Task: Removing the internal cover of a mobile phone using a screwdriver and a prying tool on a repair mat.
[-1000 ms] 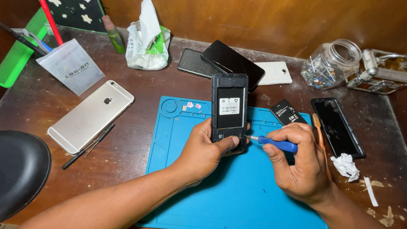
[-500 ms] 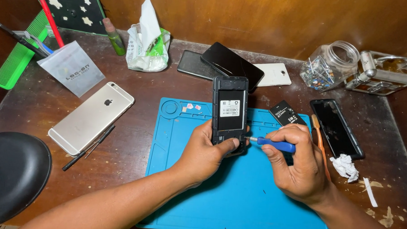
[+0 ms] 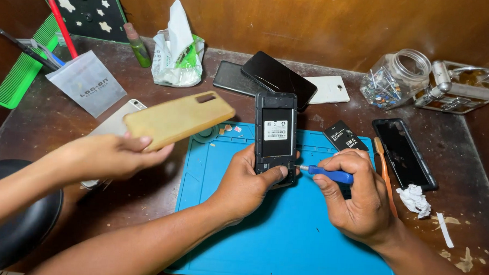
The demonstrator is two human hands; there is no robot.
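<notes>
My left hand (image 3: 248,184) grips the lower end of a black phone (image 3: 276,133) with its back cover off, held upright over the blue work mat (image 3: 284,242). In my right hand (image 3: 361,204) is a small blue-handled screwdriver (image 3: 330,173), its tip against the phone's lower right edge. From the left, another person's hand (image 3: 108,154) holds a tan phone cover (image 3: 177,119) in the air above a silver phone (image 3: 115,125), which is mostly hidden.
A black battery (image 3: 345,136), an orange pry tool (image 3: 384,169) and a black phone (image 3: 404,151) lie right of the mat. Behind are stacked phones (image 3: 274,73), a glass jar (image 3: 395,77), a metal case (image 3: 463,88) and a tissue bag (image 3: 177,54). A black round object (image 3: 19,227) sits front left.
Another person's hand has come in from the left, holding a tan phone cover over the silver phone. My hands, the phone and the screwdriver have stayed put.
</notes>
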